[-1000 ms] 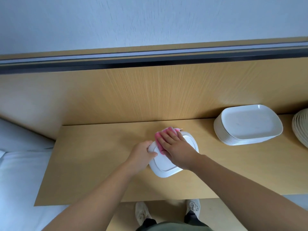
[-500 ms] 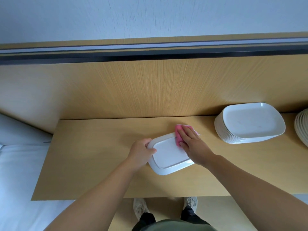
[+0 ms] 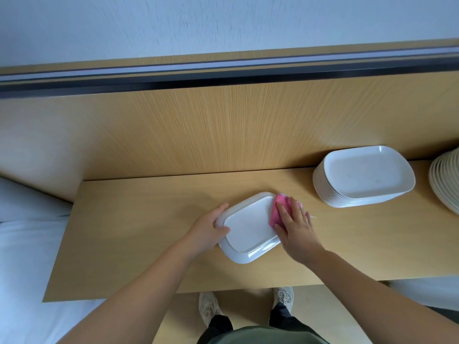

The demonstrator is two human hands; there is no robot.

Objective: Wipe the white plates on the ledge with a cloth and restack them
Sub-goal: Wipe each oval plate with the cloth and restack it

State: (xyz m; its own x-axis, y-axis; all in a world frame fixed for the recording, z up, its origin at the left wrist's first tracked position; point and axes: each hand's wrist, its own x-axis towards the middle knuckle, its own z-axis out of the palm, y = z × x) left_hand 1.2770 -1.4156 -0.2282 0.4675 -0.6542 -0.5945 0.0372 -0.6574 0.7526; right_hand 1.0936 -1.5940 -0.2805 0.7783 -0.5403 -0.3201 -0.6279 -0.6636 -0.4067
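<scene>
A white rectangular plate (image 3: pixel 249 229) lies flat on the wooden ledge (image 3: pixel 139 227) in the middle of the view. My left hand (image 3: pixel 208 227) grips its left rim, thumb on top. My right hand (image 3: pixel 296 225) presses a pink cloth (image 3: pixel 350 209) with flat fingers onto the plate's right edge; most of the cloth is hidden under the hand. A stack of several white rectangular plates (image 3: pixel 362 176) stands on the ledge at the right, apart from both hands.
A second stack of cream round plates (image 3: pixel 447 180) is cut off at the far right edge. A wooden back panel (image 3: pixel 223 130) rises behind the ledge. White bedding (image 3: pixel 22 244) lies to the left. My shoes (image 3: pixel 208 307) show on the floor below the ledge's front edge.
My right hand slid the pink cloth from the plate's far left part across to its right edge. The left hand kept its grip on the left rim; the plate turned slightly.
</scene>
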